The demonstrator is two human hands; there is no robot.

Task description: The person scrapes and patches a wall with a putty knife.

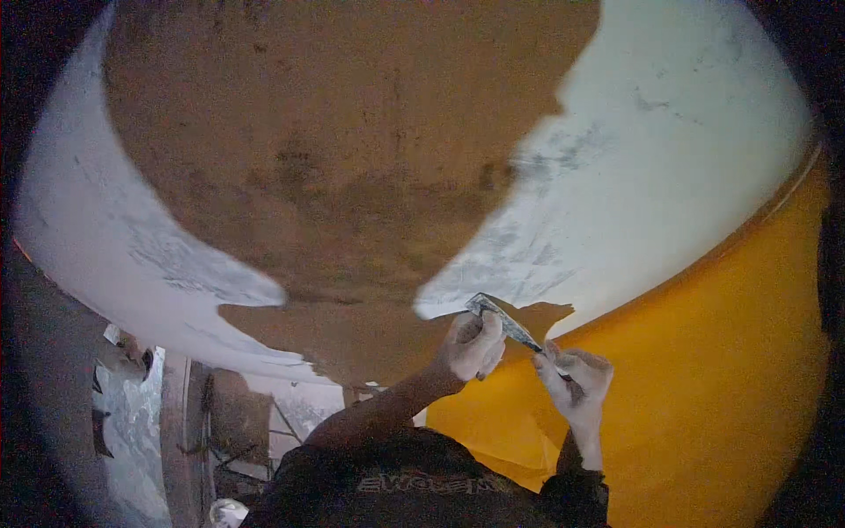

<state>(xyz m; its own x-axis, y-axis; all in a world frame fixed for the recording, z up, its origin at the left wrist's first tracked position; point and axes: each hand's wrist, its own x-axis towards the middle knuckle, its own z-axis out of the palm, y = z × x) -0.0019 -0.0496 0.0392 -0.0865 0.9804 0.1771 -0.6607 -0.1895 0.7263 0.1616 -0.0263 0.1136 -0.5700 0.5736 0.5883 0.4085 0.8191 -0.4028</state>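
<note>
My left hand (pixel 473 348) grips the upper end of a narrow, flat grey tool (pixel 506 319) smeared with pale material; whether it is a scraper or another tool I cannot tell. My right hand (pixel 576 378) has its fingers closed on the tool's lower right end, so the tool slants between both hands. Just beyond it is a large curved white surface (pixel 687 150) with a broad brown, mottled area (pixel 343 132) over its middle and ragged pale edges around that.
A yellow surface (pixel 722 378) spreads along the right below the white curve. At the lower left are grey-streaked panels (pixel 132 458), dark framework (pixel 282 422) and a small pale round object (pixel 229 512), all dim. My dark-clothed body is at the bottom.
</note>
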